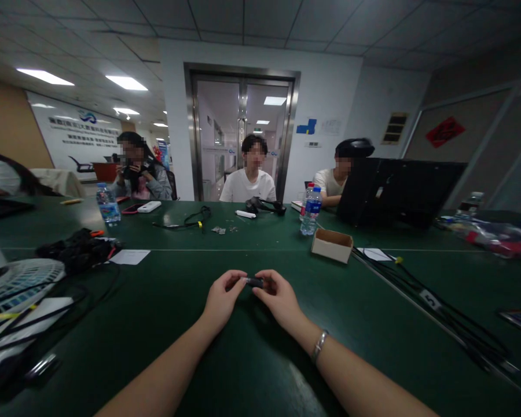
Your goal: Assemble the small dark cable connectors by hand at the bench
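Observation:
A small dark cylinder (255,282) with a paler, shiny left end is held level between my hands, above the green table (260,330). The fingertips of my left hand (226,292) pinch its pale end. My right hand (282,298) is closed round its dark end with thumb and fingers. What kind of thing it is cannot be made out at this size. A silver bracelet (319,346) circles my right wrist.
An open cardboard box (332,246) and water bottles (311,211) stand ahead right, near a black monitor (395,191). Black cables (438,313) run along the right. To the left are a fan grille (26,284) and another bottle (108,205). Several people sit round the table.

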The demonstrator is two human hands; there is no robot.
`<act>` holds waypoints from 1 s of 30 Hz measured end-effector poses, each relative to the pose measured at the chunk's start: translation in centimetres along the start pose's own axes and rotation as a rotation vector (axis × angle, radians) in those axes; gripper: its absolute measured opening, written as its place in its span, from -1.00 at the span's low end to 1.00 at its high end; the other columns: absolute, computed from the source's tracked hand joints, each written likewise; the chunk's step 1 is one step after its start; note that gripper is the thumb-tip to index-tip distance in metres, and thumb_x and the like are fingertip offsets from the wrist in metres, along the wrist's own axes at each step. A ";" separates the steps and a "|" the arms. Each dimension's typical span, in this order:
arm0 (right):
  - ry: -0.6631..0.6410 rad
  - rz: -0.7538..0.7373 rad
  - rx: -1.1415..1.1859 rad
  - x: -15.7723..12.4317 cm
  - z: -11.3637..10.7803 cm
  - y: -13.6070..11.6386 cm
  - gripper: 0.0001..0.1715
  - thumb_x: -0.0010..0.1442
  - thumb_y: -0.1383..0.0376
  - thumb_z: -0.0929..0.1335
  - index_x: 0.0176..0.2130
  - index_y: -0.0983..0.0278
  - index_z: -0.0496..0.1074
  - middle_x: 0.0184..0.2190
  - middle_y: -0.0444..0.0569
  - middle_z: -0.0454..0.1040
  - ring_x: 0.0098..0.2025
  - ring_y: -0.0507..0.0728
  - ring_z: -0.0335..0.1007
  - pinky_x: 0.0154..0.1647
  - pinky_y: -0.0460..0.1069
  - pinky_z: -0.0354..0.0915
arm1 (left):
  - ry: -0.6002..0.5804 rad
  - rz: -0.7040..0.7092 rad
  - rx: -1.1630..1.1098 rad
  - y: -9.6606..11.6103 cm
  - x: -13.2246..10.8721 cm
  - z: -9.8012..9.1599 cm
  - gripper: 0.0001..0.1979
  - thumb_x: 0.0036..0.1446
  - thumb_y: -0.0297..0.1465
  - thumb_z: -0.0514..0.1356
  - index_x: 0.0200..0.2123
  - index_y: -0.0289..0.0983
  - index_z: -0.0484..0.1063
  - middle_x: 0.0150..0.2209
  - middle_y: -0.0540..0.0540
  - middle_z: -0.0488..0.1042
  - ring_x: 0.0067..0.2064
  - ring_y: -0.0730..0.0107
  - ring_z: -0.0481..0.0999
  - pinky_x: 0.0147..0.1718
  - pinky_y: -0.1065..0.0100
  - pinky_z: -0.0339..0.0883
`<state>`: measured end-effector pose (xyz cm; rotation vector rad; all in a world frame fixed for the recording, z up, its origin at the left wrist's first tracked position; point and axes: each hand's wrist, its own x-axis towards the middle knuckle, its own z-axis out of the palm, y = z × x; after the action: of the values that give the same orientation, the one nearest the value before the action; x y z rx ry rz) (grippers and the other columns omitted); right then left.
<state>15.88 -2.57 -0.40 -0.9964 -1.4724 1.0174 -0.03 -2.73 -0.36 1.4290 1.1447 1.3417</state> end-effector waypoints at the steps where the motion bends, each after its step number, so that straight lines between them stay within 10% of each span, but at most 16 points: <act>1: -0.002 -0.001 -0.006 0.0 0.0 0.1 -0.68 -0.12 0.33 0.40 -0.26 0.26 0.36 -0.36 -0.09 0.44 -0.30 0.09 0.39 -0.22 0.01 0.31 | 0.004 0.000 -0.002 0.0 0.0 0.0 -0.70 -0.06 -0.21 0.21 -0.28 -0.28 0.46 -0.27 -0.13 0.52 -0.22 0.25 0.48 -0.28 0.32 0.30; 30: -0.019 0.017 -0.135 -0.3 0.0 -0.7 -0.66 -0.09 0.30 0.40 -0.23 0.27 0.38 -0.46 -0.16 0.39 -0.47 0.02 0.28 -0.45 -0.07 0.22 | 0.006 -0.030 0.045 -0.6 0.2 -0.4 -0.68 -0.02 -0.15 0.20 -0.30 -0.27 0.44 -0.37 -0.05 0.47 -0.34 0.36 0.42 -0.36 0.37 0.26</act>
<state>15.89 -3.05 0.18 -1.0993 -1.5672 0.9516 -0.48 -2.38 -0.87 1.4351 1.2025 1.3071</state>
